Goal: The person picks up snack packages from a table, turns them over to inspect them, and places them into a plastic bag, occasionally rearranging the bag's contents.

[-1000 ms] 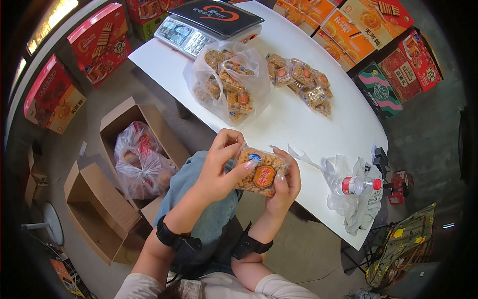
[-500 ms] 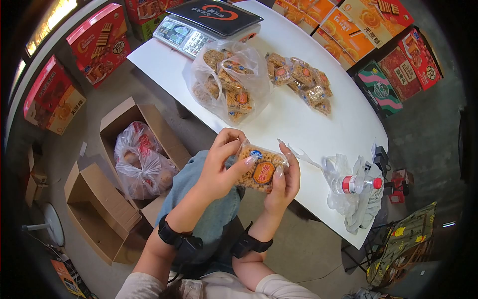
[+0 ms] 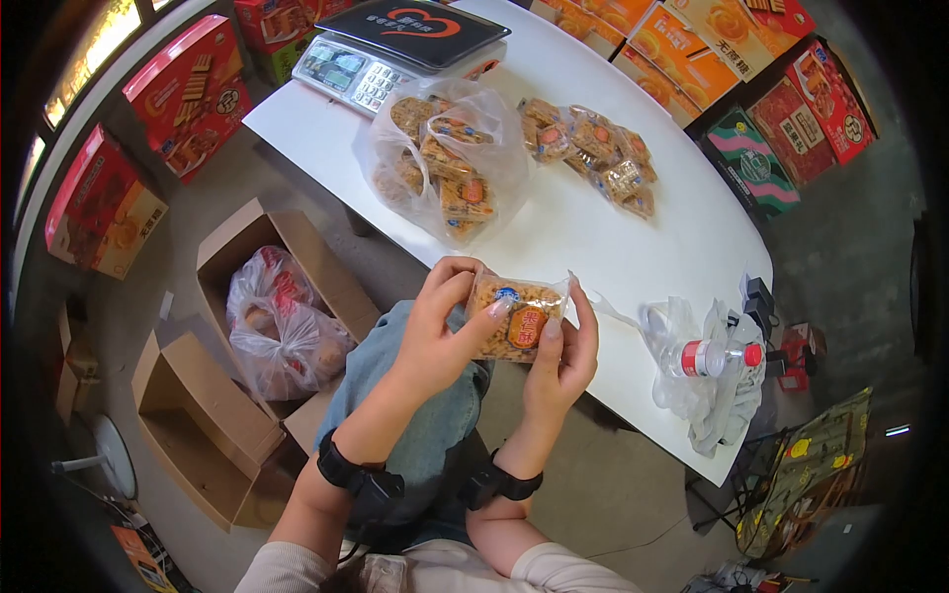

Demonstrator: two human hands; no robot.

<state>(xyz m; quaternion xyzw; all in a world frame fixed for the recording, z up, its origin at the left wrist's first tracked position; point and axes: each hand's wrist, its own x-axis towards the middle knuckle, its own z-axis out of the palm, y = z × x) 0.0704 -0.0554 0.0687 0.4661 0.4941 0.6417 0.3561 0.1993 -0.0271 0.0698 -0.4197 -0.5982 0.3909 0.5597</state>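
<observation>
Between my two hands is a packaged snack bar point(image 3: 516, 321), a clear wrapper with a blue mark and an orange label around a crumbly golden block. My left hand point(image 3: 445, 314) grips its left end, thumb across the front. At the right end my right hand point(image 3: 561, 346) pinches it, thumb on the front and fingers behind. Beyond them on the table, an open plastic bag point(image 3: 395, 203) holds several similar snack packs. A loose pile of snack packs point(image 3: 593, 148) lies to the right of that bag.
A weighing scale point(image 3: 381, 74) stands at the far end of the white table point(image 3: 603, 252). A bottle point(image 3: 704, 358) lies on crumpled plastic bags at the right. Cardboard boxes point(image 3: 203, 420) sit on the floor at left, one holding a tied bag point(image 3: 282, 321). Gift boxes point(image 3: 188, 99) surround the table.
The snack pack has tilted slightly and its front now faces me more squarely. Both hands keep their hold. The view has shifted a little.
</observation>
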